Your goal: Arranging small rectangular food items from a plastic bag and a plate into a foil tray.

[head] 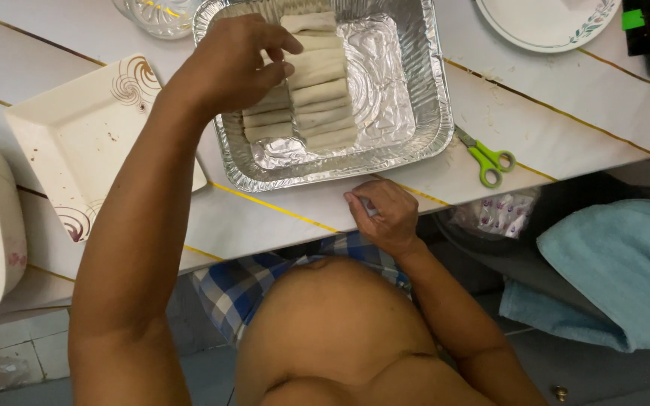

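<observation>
Pinching a roll (295, 75) in the foil tray (415, 143), left hand (235, 64); right hand (385, 214) curled near scissors (487, 159).

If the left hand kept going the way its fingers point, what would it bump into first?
Most likely the pale rolled wrappers lined up in the foil tray. The left hand hovers over them, fingers pointing at the rows; height above them is unclear.

My way along the bare table (566, 98) between the foil tray (434, 113) and the round plate (543, 30) is open, though green scissors (487, 159) block the near edge and a square plate (77, 135) crowds the tray's left.
</observation>
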